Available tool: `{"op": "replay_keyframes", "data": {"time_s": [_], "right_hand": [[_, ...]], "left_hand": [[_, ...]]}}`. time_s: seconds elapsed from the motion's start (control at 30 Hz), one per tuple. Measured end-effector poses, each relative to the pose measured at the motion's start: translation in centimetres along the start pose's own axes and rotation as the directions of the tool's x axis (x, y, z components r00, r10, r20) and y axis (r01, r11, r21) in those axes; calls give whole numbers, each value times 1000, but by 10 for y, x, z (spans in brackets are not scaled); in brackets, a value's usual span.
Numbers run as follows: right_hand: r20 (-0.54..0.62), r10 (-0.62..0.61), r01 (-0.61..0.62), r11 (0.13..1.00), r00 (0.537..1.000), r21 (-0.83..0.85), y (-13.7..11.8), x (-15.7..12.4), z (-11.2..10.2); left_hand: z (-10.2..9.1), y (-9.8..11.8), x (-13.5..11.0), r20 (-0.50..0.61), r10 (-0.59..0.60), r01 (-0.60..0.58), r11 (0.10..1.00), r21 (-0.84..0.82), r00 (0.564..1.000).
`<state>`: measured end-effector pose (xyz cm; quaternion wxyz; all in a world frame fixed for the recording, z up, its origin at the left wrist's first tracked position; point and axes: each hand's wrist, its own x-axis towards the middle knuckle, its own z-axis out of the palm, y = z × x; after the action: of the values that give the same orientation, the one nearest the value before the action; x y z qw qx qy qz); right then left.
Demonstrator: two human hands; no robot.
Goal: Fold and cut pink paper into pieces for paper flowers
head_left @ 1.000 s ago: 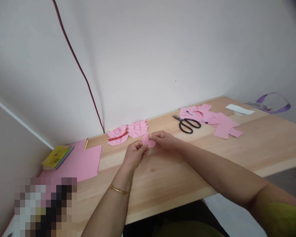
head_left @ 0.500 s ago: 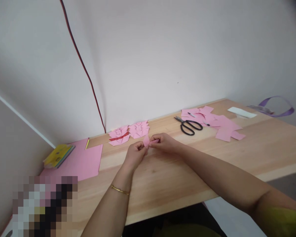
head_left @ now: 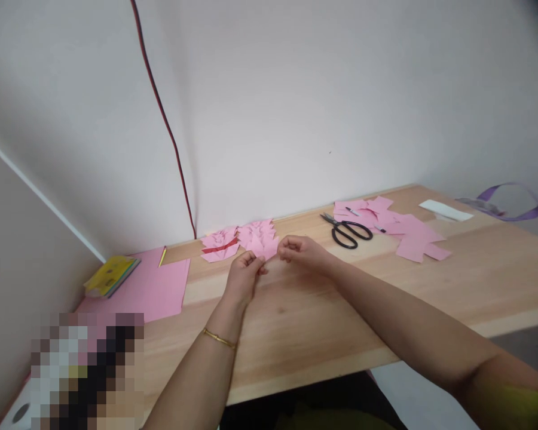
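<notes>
While two hands work over a wooden table (head_left: 305, 334), as seen from the head camera, the left hand (head_left: 242, 276) pinches a folded pink paper (head_left: 269, 248), just in front of crinkled pink pieces (head_left: 256, 228). Half a second earlier the right hand (head_left: 301, 254) gripped it too; now that hand curls beside it, contact impossible to tell.

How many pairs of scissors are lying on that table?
1: the black-handled scissors, on the wooden table, farther back than the right hand and beside the loose pink paper pieces. Any others under those pieces would be hidden.
</notes>
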<state>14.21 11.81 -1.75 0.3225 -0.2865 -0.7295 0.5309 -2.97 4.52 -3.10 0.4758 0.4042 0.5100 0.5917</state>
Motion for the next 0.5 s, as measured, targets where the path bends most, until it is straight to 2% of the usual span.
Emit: {"op": "replay_keyframes", "data": {"time_s": [0.07,0.17,0.37,0.5], "right_hand": [[35,-50,51,999,998,-12,1,-2,9],[9,-124,124,989,992,-80,4,-5,19],[-10,-43,40,980,999,-195,8,-4,16],[-15,-19,17,992,1000,-126,9,-2,11]], "left_hand": [[3,-3,-1,33,-19,21,998,-61,999],[7,-6,-2,65,-14,18,998,-66,998],[2,-12,3,-15,16,-16,999,31,1000],[0,-13,4,-53,33,-30,998,47,998]]}}
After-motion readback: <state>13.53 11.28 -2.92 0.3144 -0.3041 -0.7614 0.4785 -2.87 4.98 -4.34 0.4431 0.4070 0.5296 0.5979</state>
